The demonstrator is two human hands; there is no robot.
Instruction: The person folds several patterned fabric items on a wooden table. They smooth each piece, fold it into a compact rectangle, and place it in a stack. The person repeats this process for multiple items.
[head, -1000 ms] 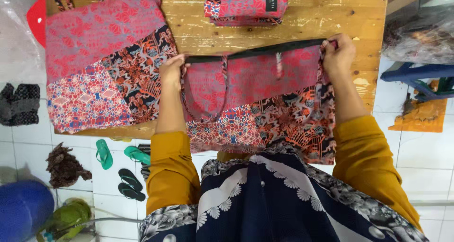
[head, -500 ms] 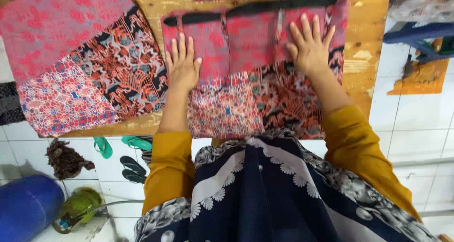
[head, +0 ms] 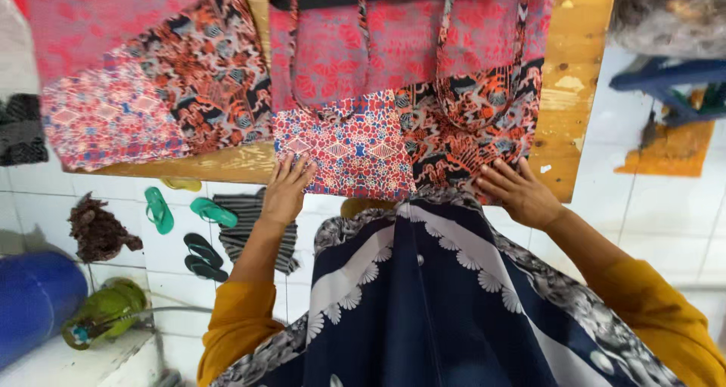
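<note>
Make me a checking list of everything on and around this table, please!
Surface: wooden table, worn and paint-marked.
Job's things: patchwork tote bag lying flat, handles on top.
Clutter: second patchwork cloth piece to the left.
Grippers: left hand and right hand flat on the bag's lower edge, holding nothing.
Cables: nothing seen.
Surroundings: green sandals, black sandals, blue drum, green bottle, white tiled floor.

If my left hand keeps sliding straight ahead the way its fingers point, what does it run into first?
The left hand already rests on the patchwork bag. Straight ahead, it would probably cross the red patterned patch and meet the looped handle lying on the bag.
</note>
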